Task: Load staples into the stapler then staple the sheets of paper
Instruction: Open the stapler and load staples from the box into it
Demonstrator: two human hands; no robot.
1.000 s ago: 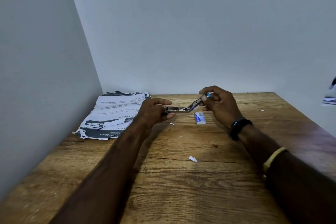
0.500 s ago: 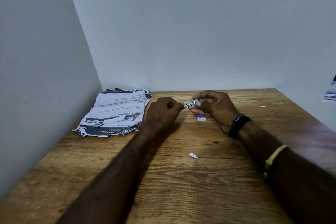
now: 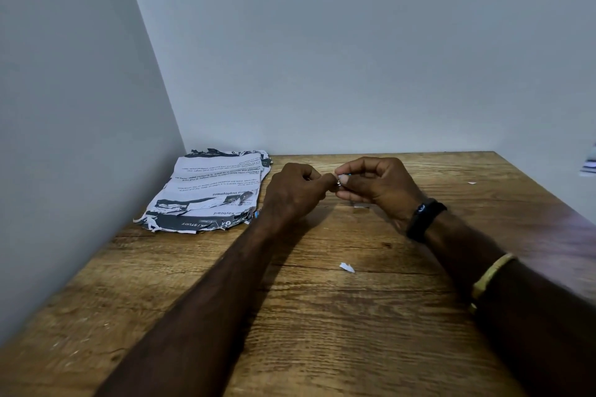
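Above the desk (image 3: 322, 316), the stapler (image 3: 339, 181), spread open a second before, was folded shut and pinched between the left hand (image 3: 296, 192) and right hand (image 3: 379, 185), near the sheets of paper (image 3: 209, 190).

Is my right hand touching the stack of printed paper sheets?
Apart. Head view shows the right hand clear of the stack of printed paper sheets, with the left hand between.
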